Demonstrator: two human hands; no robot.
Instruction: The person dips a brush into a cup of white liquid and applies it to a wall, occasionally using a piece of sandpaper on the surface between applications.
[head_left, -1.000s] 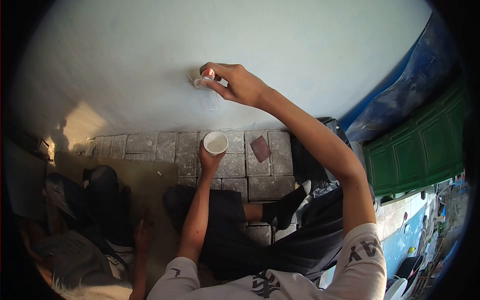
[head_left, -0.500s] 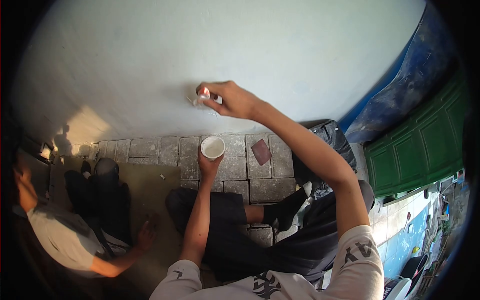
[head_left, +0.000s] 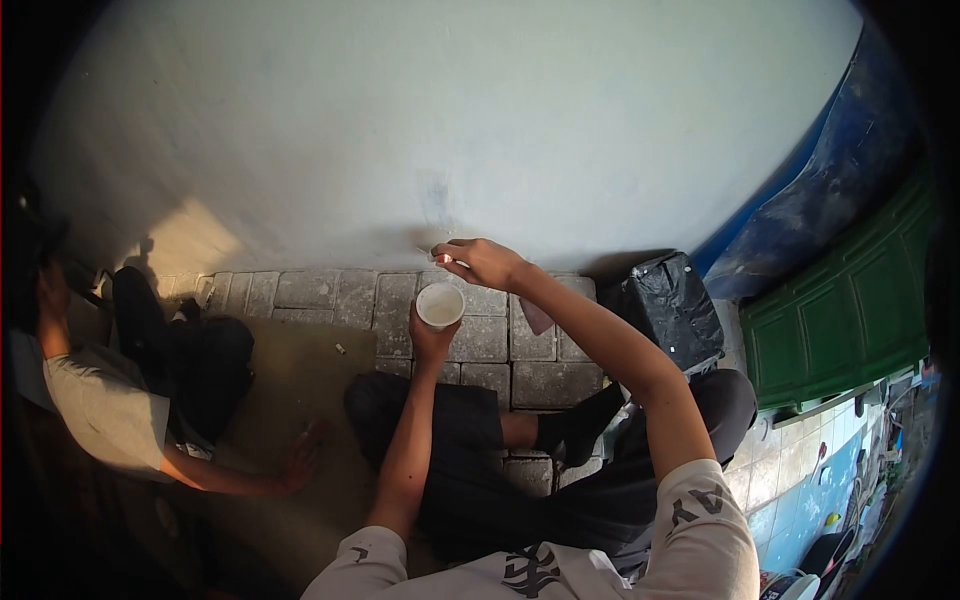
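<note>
My left hand (head_left: 432, 342) is wrapped round a small white cup (head_left: 440, 304), held upright with its open top toward me. Pale whitish stuff shows inside. Above and right of the cup, close to the low part of the wall, my right hand (head_left: 482, 262) pinches a small scraper-like tool (head_left: 442, 259) with a red-and-white part; its exact kind is hard to make out. A greyish mark shows on the pale wall (head_left: 520, 120) just above this hand. Partly behind my right forearm lies a reddish-brown sheet (head_left: 536, 316), perhaps sandpaper.
Grey paving blocks (head_left: 555, 385) run along the wall's foot. At the left another person (head_left: 110, 410) sits by a greenish-brown mat (head_left: 290, 370). A black plastic-wrapped bundle (head_left: 675, 310), a green panel (head_left: 835, 300) and a blue sheet (head_left: 800, 190) stand at the right.
My right hand has come down from higher on the wall toward the cup, still holding the tool. A greyish mark now shows where it was. The view has shifted slightly.
</note>
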